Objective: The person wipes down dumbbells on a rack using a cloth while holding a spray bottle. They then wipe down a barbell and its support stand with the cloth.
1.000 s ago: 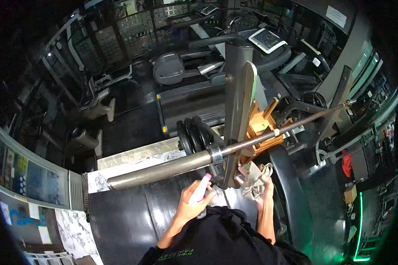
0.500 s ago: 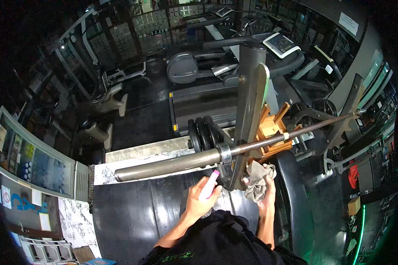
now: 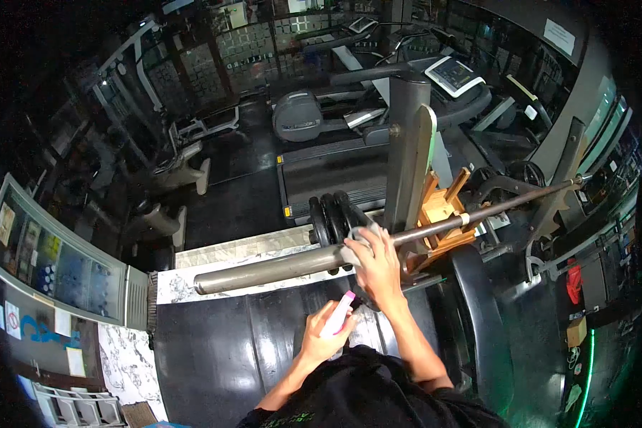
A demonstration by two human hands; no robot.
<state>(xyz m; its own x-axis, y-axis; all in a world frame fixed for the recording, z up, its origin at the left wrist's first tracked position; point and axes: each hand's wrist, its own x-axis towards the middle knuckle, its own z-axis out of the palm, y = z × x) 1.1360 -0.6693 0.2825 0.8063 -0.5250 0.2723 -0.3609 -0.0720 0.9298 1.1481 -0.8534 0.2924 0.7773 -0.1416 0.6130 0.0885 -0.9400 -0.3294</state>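
My left hand is closed round a white bottle with a pink top, held in front of my body below the bar. Across the rack lies a barbell, its thick sleeve reaching to the left. My right hand presses a grey cloth on the barbell at the inner end of the sleeve. The hand covers most of the cloth and the collar there. Beside the fingers stands the dark rack upright.
Black weight plates hang just behind the sleeve. A wooden stool stands beyond the bar. To the right is a black padded bench. A treadmill lies farther back, and a glass-fronted fridge is at left.
My right hand has moved up and left with the cloth, from beside the upright onto the barbell. My left hand keeps the bottle in nearly the same place.
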